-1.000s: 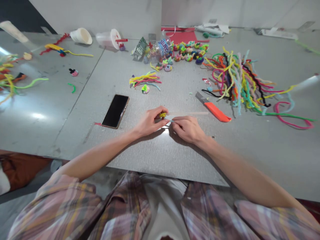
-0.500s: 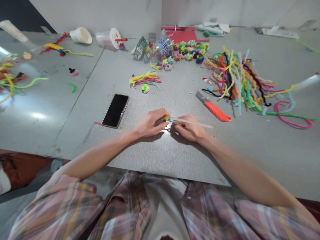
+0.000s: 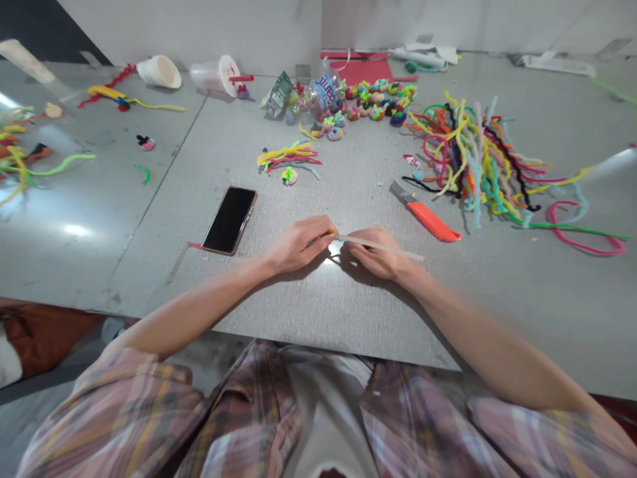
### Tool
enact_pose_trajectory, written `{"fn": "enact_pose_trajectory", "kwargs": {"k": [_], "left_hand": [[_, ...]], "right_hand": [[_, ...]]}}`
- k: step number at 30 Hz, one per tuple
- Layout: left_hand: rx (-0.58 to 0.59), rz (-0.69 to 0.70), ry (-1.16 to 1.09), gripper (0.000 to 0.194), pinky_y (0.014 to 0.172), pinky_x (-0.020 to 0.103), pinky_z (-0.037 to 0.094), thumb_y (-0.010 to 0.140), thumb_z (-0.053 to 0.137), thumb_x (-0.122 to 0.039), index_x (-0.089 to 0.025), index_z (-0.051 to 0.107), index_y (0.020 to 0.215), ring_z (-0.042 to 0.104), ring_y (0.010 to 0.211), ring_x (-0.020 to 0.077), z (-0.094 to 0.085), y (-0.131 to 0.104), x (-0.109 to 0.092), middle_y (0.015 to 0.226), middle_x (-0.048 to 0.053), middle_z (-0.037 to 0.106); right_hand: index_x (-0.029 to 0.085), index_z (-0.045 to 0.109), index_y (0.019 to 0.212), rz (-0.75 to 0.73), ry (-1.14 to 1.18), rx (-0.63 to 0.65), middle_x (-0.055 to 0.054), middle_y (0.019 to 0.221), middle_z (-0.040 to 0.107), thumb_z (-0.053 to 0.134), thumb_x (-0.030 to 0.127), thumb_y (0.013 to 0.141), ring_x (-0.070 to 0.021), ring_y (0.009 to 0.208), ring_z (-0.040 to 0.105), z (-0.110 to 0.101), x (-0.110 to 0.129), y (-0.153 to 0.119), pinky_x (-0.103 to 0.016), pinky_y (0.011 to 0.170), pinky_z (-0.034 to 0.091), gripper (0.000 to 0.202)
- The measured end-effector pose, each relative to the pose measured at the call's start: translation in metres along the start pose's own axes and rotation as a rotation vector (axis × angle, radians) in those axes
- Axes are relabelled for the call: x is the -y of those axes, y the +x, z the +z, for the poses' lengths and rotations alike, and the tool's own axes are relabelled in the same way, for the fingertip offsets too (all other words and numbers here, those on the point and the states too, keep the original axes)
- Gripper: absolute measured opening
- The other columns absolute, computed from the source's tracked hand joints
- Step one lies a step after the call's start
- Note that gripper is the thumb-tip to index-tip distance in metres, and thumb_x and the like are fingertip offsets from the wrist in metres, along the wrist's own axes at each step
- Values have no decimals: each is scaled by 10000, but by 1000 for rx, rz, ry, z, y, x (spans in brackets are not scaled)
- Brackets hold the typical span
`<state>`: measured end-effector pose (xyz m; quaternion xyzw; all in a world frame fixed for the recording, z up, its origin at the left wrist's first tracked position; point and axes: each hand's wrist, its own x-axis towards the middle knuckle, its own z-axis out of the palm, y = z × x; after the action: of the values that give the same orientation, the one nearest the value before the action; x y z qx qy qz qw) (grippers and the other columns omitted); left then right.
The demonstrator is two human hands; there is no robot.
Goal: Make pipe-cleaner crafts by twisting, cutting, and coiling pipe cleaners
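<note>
My left hand (image 3: 304, 244) is closed, fingertips pinched over a small yellow piece (image 3: 333, 234) that is mostly hidden. A thin, pale, translucent stick (image 3: 393, 249) runs from those fingertips across the top of my right hand (image 3: 374, 253). My right fingers curl inward just beside the left ones; what they hold, if anything, is out of sight. Both hands stay low over the grey table (image 3: 308, 302). An orange-handled utility knife (image 3: 430, 219) lies to the right of my right hand, and a dark-screened phone (image 3: 230, 220) to the left of my left.
Fuzzy pipe cleaners (image 3: 478, 159) form a tangled heap at right. A smaller pipe-cleaner bundle (image 3: 289, 157) and a little green-and-pink piece (image 3: 289, 176) lie ahead. Behind are a clear plastic bottle (image 3: 326, 93), colourful small figures (image 3: 378, 99), a lidded cup (image 3: 213, 76) and a paper cup (image 3: 160, 71).
My fingers have shifted slightly, with the left fingertips closing further over the yellow piece, so less of it shows. The pale stick has barely moved. Other items lie where they were.
</note>
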<state>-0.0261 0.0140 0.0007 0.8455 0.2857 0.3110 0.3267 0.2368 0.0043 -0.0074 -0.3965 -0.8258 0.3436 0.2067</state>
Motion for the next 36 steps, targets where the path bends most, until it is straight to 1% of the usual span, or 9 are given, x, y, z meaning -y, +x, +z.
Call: {"fn": "enact_pose_trajectory", "kwargs": {"k": [3, 6, 8, 13, 18, 22, 27, 31, 36], "left_hand": [[-1, 41, 39, 322, 900, 384, 530, 1214, 466, -380, -220, 700, 1062, 676, 939, 215, -3, 0, 1, 998, 78, 720], [42, 123, 121, 327, 900, 385, 530, 1225, 462, -373, -218, 701, 1063, 674, 971, 227, -5, 0, 4, 1025, 97, 729], [82, 188, 201, 322, 911, 389, 528, 1227, 463, -352, -210, 703, 1066, 673, 990, 234, -7, 1, 6, 1040, 107, 739], [154, 286, 397, 313, 911, 393, 503, 1222, 472, -298, -189, 725, 1074, 665, 949, 231, -10, 3, 14, 1013, 100, 745], [184, 297, 517, 347, 889, 395, 489, 1221, 477, -310, -177, 741, 1039, 666, 927, 234, -12, 5, 16, 986, 98, 732], [171, 287, 560, 354, 876, 397, 481, 1223, 472, -305, -165, 746, 1048, 660, 916, 233, -9, 4, 15, 998, 102, 736], [142, 239, 544, 331, 851, 389, 480, 1209, 494, -288, -171, 740, 1021, 654, 898, 225, -4, 3, 14, 976, 89, 731], [88, 199, 510, 322, 825, 376, 485, 1196, 529, -282, -171, 727, 969, 649, 873, 219, -2, 3, 13, 943, 79, 721], [-26, 118, 435, 322, 837, 365, 515, 1204, 518, -296, -174, 751, 1017, 684, 887, 215, 0, 0, 10, 946, 80, 755]], "right_hand": [[260, 431, 689, 100, 131, -72, 25, 650, 435, 506, 448, 1059, -162, 637, 407, -1, 0, 1, -354, 666, 290, 421], [262, 381, 706, 110, 202, -112, 40, 674, 364, 546, 462, 1053, -154, 664, 368, -5, 2, 3, -345, 657, 278, 433], [252, 468, 719, 109, 225, -106, 36, 690, 416, 593, 460, 1031, -155, 686, 401, -8, 3, 4, -344, 670, 301, 396], [227, 783, 874, 165, 309, -115, -15, 793, 689, 700, 447, 953, -195, 764, 587, -11, 1, 6, -356, 736, 422, 248], [226, 830, 894, 224, 336, -145, -29, 791, 731, 713, 408, 941, -189, 715, 597, -7, 3, 4, -361, 699, 437, 221], [235, 816, 876, 192, 189, -255, -34, 791, 746, 680, 344, 982, -187, 708, 609, -2, 14, 0, -369, 696, 428, 203], [240, 791, 874, 69, -101, -343, 2, 670, 659, 655, 253, 1008, -158, 603, 524, 8, 29, -8, -363, 669, 361, 191], [233, 778, 884, 10, -194, -369, 0, 671, 673, 607, 277, 1061, -154, 597, 534, 14, 34, -11, -346, 659, 346, 250], [235, 787, 927, 3, -259, -400, -24, 714, 722, 566, 318, 1122, -179, 645, 603, 18, 37, -14, -345, 680, 372, 306]]}}
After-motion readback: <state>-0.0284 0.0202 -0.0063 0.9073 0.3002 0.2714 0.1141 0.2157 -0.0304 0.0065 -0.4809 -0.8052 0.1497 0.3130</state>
